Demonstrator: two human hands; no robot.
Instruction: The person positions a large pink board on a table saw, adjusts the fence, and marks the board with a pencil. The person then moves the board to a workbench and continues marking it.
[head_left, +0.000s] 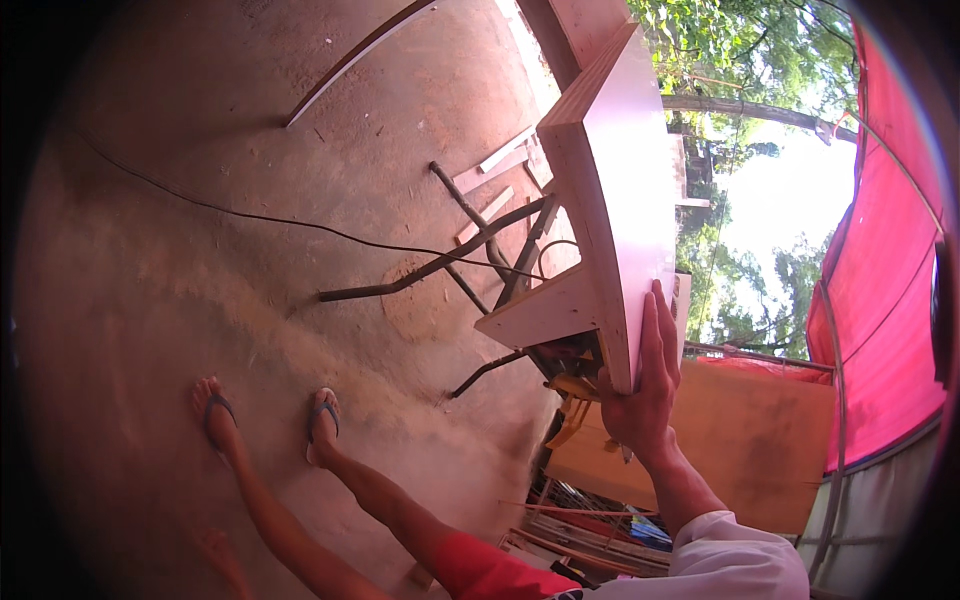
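Observation:
My right hand (pixel 640 380) grips the edge of a large white-faced wooden board assembly (pixel 615 200), fingers along its bright face and thumb near the wooden edge. A triangular wooden piece (pixel 535 310) juts from its side, by a dark metal-legged stand (pixel 410 288). Some yellow object (pixel 578 405) is partly hidden just behind my hand. My left hand (pixel 222 560) is low at the lower left, away from the board, dim and slightly blurred, with its fingers loosely apart and nothing visible in them.
My sandalled feet (pixel 322 420) stand on dusty concrete (pixel 150 300) crossed by a black cable (pixel 230 212). Wood offcuts (pixel 495 160) and a curved strip (pixel 345 70) lie beyond. A brown sheet (pixel 760 440), stacked timber (pixel 560 530) and a pink tarpaulin (pixel 890 300) are at the right; trees show outside.

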